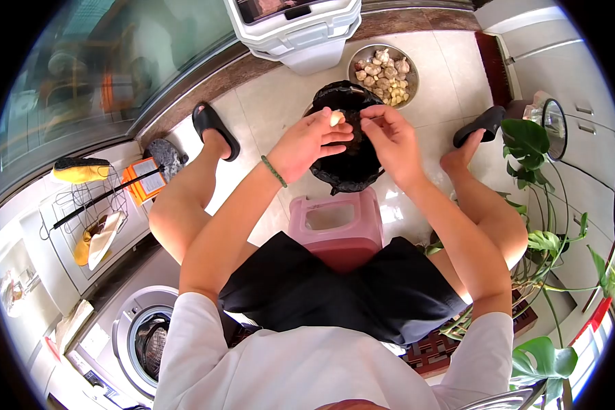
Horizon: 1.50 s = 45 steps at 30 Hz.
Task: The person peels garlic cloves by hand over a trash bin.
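Above a bin lined with a black bag (348,167), my left hand (311,143) pinches a pale garlic clove (336,118) between thumb and index finger, its other fingers stretched out. A green beaded bracelet circles that wrist. On the opposite side of the bin's mouth is my right hand (389,137), fingers bent toward the thumb; whatever they may hold is too small to make out. Just beyond the bin, a metal bowl (413,96) holds several garlic bulbs (391,65) and loose pale cloves (393,92).
A pink plastic stool (335,236) stands between my legs, near the bin. White stacked containers (307,37) are at the back. To the left are a washing machine (143,335) and a wire rack (89,212); a leafy plant (526,147) and white cabinets (581,89) line the right.
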Each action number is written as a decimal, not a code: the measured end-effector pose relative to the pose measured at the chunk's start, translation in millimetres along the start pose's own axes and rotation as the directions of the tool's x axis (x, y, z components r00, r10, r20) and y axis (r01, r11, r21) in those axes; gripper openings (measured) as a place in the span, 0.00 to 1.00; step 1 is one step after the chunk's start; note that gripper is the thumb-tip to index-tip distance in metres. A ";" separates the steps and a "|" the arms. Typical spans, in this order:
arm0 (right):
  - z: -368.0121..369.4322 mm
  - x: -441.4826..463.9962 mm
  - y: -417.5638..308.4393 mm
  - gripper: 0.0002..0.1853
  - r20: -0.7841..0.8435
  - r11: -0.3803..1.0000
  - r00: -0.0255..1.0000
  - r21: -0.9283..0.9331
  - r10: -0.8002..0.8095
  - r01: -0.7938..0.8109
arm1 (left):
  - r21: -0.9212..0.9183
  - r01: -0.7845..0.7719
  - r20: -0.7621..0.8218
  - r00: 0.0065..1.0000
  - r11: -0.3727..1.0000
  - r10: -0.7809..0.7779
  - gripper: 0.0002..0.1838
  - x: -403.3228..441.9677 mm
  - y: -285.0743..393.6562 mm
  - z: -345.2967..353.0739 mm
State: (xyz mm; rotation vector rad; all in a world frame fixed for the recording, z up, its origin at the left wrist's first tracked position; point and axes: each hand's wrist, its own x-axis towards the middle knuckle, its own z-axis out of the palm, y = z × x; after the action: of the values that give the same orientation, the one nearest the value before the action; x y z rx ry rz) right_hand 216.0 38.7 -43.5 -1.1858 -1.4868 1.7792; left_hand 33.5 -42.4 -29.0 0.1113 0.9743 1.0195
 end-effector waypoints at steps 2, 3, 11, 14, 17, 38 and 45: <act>5.9 -2.3 -10.7 0.09 0.105 0.961 0.956 -0.020 -0.274 0.277 | 0.192 -0.115 0.047 0.993 0.975 0.108 0.18 -1.2 -1.9 0.9; 7.3 -2.4 -16.7 0.11 0.123 0.945 0.938 0.018 -0.325 0.325 | 0.193 -0.115 0.049 0.993 0.974 0.107 0.18 -2.7 -1.9 3.2; 7.1 2.6 -39.4 0.17 0.124 0.794 0.818 -0.196 -0.562 0.575 | 0.279 -0.270 0.127 0.962 0.922 0.243 0.19 -8.9 7.9 14.7; 3.2 7.0 -38.2 0.19 0.166 0.703 0.762 -0.303 -0.626 0.644 | 0.324 -0.338 0.136 0.941 0.883 0.310 0.17 -5.3 8.5 12.8; 1.4 10.5 -40.0 0.19 0.207 0.614 0.701 -0.359 -0.682 0.703 | 0.424 -0.463 0.163 0.884 0.779 0.437 0.16 -3.2 6.0 11.4; -1.7 10.3 -42.2 0.23 0.534 0.535 0.688 -0.438 -0.492 0.722 | 0.552 -0.363 0.101 0.923 0.751 0.372 0.13 0.1 -9.5 0.7; -1.3 13.2 -35.0 0.18 0.361 0.696 0.774 -0.347 -0.520 0.629 | 0.401 -0.321 0.073 0.945 0.858 0.319 0.15 -6.9 7.9 15.9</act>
State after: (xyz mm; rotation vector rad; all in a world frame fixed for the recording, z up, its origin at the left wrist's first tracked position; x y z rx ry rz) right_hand 206.2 59.3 -13.8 -0.5650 -2.2059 1.1866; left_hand 38.7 -37.8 -11.3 0.6441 1.1812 1.1024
